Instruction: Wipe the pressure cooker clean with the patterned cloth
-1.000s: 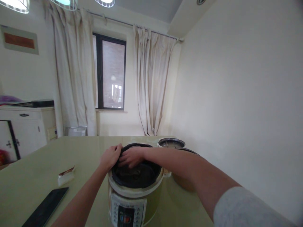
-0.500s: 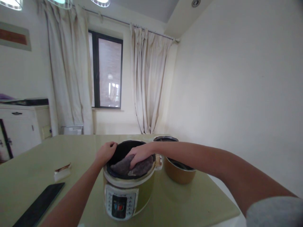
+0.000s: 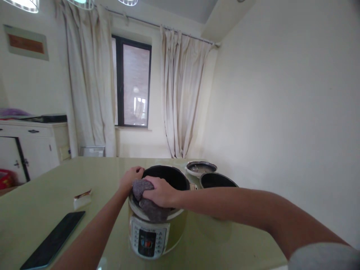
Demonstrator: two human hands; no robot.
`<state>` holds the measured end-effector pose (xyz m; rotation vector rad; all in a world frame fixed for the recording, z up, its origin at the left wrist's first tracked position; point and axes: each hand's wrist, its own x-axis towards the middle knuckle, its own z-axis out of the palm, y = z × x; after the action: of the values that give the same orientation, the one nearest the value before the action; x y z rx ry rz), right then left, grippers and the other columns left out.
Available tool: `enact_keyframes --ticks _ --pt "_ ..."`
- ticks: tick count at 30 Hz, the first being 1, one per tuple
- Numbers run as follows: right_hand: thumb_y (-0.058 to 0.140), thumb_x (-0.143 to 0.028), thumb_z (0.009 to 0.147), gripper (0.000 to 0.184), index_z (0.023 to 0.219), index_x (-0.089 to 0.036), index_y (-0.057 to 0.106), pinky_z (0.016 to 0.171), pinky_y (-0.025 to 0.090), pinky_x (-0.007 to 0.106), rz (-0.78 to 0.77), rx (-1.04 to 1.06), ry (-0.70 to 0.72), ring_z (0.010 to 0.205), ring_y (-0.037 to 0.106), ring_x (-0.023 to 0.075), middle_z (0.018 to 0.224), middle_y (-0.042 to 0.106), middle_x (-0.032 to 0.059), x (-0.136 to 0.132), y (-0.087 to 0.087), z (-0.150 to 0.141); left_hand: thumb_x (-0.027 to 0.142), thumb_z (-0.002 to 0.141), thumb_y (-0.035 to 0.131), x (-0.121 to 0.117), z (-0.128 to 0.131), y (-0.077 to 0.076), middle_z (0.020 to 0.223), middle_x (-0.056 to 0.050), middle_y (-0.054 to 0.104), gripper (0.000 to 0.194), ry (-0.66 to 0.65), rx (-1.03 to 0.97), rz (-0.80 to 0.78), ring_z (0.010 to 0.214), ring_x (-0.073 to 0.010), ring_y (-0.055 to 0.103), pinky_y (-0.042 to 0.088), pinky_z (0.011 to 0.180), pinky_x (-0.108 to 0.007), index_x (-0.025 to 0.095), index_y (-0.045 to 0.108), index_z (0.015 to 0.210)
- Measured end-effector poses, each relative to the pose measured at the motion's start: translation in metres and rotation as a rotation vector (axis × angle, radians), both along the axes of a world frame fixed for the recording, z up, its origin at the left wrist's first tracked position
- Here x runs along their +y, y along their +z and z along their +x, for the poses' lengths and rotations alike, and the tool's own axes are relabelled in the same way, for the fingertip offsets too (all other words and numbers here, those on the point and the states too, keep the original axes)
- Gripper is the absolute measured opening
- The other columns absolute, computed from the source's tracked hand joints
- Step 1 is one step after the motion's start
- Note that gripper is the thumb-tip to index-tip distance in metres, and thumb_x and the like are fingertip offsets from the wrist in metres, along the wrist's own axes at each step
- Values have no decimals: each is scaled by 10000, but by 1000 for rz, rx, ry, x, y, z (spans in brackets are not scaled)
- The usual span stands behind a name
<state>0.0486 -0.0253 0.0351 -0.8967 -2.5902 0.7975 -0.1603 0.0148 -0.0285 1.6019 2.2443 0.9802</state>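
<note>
A white and green electric pressure cooker (image 3: 176,233) stands on the table with its top uncovered, showing a black inside. My left hand (image 3: 132,177) is closed over the cooker's left rim, its fingertips partly hidden. A bunched grey cloth (image 3: 154,210) is gripped in my right hand (image 3: 161,192) at the near rim. Part of the cloth drapes over that edge, above the control panel (image 3: 149,239).
Right of the cooker sits a dark-lined inner pot (image 3: 216,180), partly behind my right forearm. A round lid (image 3: 200,170) lies behind it. On the left are a black phone-like slab (image 3: 53,240) and a small white packet (image 3: 82,200) on the green tabletop (image 3: 95,172).
My right hand has brought the cloth from inside the cooker up to its near-left rim. My left hand stays on the rim. The view has shifted slightly, showing the lid more fully.
</note>
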Motion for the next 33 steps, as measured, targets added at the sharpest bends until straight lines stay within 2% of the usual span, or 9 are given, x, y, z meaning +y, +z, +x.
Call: enact_keyframes --ticks 3,8,11,17,20,24,26,29,33 --pt "699 -354 841 389 1211 -235 713 795 501 281 -27 -114 76 959 697 221 1047 751 23 3 -2 10 373 943 465 1 -1 -3 1185 -101 809 393 -4 5 3 1123 -304 739 548 942 -366 243 819 1051" --pt "706 -302 822 366 1168 -196 754 819 505 292 28 -441 286 964 690 230 1048 755 50 32 24 57 392 937 473 3 -6 -13 1153 -82 818 392 -2 10 31 1115 -288 743 551 947 -345 255 822 1049" --pt "723 -299 798 398 1186 -218 758 876 503 308 106 -419 319 1026 686 248 1112 759 55 26 20 45 386 936 473 3 -5 -12 1156 -86 817 389 8 7 32 1134 -292 737 546 964 -357 256 821 1052" --pt "646 -337 832 408 1228 -279 728 839 511 335 214 -69 -18 984 698 259 1147 758 57 -13 -10 -10 355 935 466 -2 0 1 1185 -91 810 391 -6 -4 -7 1148 -290 734 542 978 -361 241 821 1054" --pt "656 -286 825 363 1173 -252 753 809 506 283 149 -153 168 937 693 220 1071 765 32 -2 -5 6 377 948 450 -3 1 2 1201 -97 804 419 -15 -2 -12 1158 -304 729 540 990 -383 240 814 1102" --pt "613 -143 832 377 1157 -208 792 712 494 232 20 -501 335 848 702 177 936 770 0 38 13 43 416 968 420 -3 0 -2 1232 -116 792 457 -25 6 0 1183 -324 717 532 1014 -409 232 806 1129" --pt "630 -80 799 418 1155 -203 810 697 493 241 128 -703 384 838 710 186 920 782 8 59 16 46 419 971 420 -3 -1 -2 1207 -112 800 449 -35 10 6 1174 -317 722 532 1012 -397 233 810 1095" --pt "702 -118 817 292 1066 -200 829 662 500 286 506 -959 462 859 716 232 956 796 51 83 9 24 427 972 433 -2 -1 -3 1162 -104 812 435 -40 22 12 1147 -310 732 539 992 -381 240 812 1070" --pt "604 -193 981 209 1043 -205 802 810 529 398 944 -885 607 1196 623 317 1256 740 95 100 -13 -21 438 979 422 -1 -1 -4 1148 -117 811 452 -25 41 12 1119 -315 737 544 958 -391 226 802 1103"
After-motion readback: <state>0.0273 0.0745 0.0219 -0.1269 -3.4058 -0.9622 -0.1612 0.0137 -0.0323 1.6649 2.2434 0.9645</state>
